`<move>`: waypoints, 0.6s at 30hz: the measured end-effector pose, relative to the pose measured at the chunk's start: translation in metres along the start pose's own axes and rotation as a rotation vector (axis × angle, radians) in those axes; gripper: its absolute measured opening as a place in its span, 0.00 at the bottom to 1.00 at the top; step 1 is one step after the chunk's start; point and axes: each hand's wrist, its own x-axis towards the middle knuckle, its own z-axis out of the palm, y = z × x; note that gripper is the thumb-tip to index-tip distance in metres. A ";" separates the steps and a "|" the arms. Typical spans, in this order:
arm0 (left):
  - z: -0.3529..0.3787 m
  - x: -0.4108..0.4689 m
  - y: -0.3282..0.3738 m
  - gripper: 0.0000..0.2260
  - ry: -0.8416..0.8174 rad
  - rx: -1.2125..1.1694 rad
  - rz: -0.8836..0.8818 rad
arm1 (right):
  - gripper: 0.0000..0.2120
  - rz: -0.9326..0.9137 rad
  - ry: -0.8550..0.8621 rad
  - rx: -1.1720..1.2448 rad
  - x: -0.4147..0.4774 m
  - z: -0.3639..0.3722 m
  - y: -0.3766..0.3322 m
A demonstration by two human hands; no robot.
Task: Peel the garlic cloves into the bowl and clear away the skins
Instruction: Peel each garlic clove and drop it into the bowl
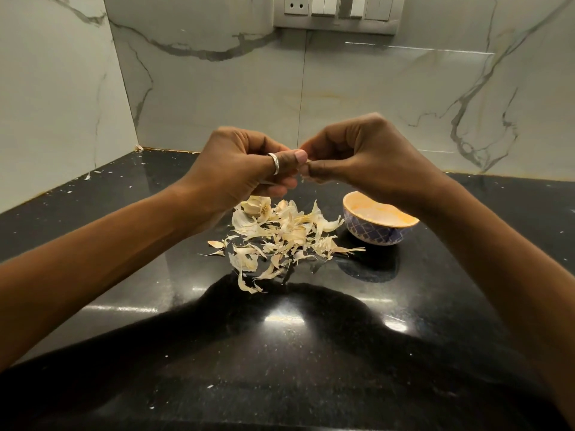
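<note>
Garlic clove (304, 165) sits pinched between left hand (245, 169) and right hand (364, 157), above skins (286, 234) beside bowl (373, 236).

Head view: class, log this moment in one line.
left hand, right hand: pinch garlic clove | garlic skins: piled on countertop | bowl: beside pile

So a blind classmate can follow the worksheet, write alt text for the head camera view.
The left hand and right hand, raised above a black counter, pinch a mostly hidden garlic piece between them. Below lie garlic skins, a garlic bulb and a blue patterned bowl.
</note>
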 end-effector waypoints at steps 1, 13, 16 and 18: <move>0.001 0.001 -0.001 0.09 -0.005 0.004 0.007 | 0.10 0.006 -0.004 0.009 0.000 -0.002 0.000; 0.011 -0.017 -0.033 0.07 -0.005 0.602 0.481 | 0.11 0.510 -0.205 -0.494 -0.005 -0.045 0.016; 0.011 -0.017 -0.038 0.07 -0.011 0.648 0.516 | 0.13 0.598 -0.275 -0.504 -0.007 -0.044 0.018; 0.010 -0.016 -0.041 0.09 -0.004 0.686 0.514 | 0.14 0.597 -0.284 -0.534 -0.007 -0.043 0.019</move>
